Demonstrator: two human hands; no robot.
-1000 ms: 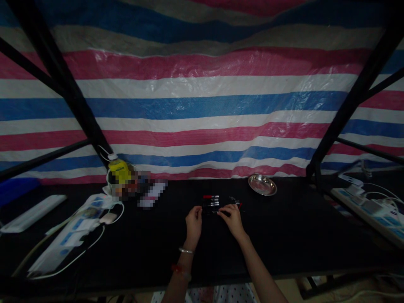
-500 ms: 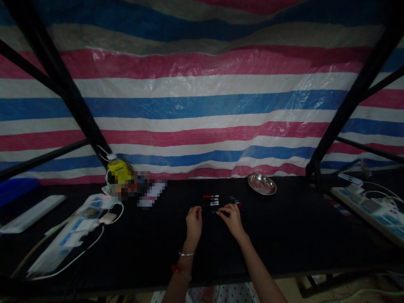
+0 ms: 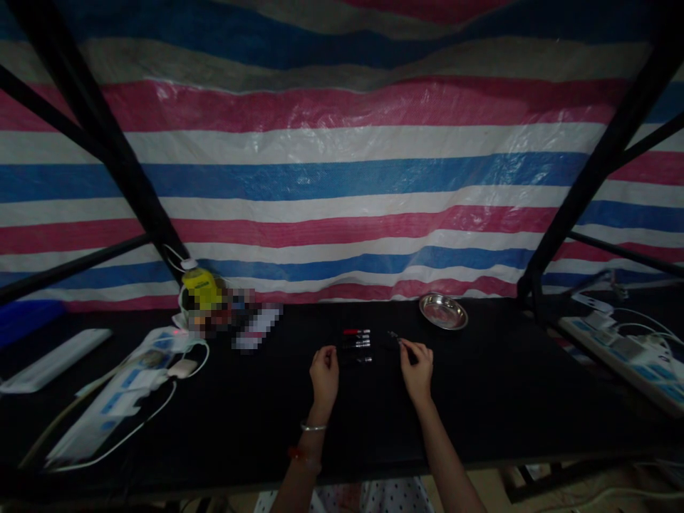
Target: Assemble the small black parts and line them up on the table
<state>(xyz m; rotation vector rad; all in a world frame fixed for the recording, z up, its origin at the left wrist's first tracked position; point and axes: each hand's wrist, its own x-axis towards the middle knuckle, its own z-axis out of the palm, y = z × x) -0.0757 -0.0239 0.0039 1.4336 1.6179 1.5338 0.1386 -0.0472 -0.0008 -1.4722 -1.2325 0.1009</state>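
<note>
Slim little items with dark or red bodies and shiny silver ends lie in a short column on the black table; among them are a red one [image 3: 355, 332], silver-ended dark ones [image 3: 361, 343] and a separate dark one [image 3: 364, 360] nearer me. Left of this column is my left hand [image 3: 325, 374], fingers curled together; anything in them is too small or hidden to name. My right hand [image 3: 417, 367] pinches at the near edge of a small cluster of dark and silver pieces [image 3: 393, 335]. What its fingertips hold cannot be made out.
A round metal dish [image 3: 443, 312] stands at the back right. Power strips with cables lie at the left [image 3: 120, 392] and right [image 3: 630, 349]. A yellow bottle [image 3: 201, 286] and a blurred patch are at the back left. Black frame posts and striped sheeting rise behind.
My right hand has moved right, from the column to the small cluster, uncovering the nearest dark item. My left hand has shifted slightly left.
</note>
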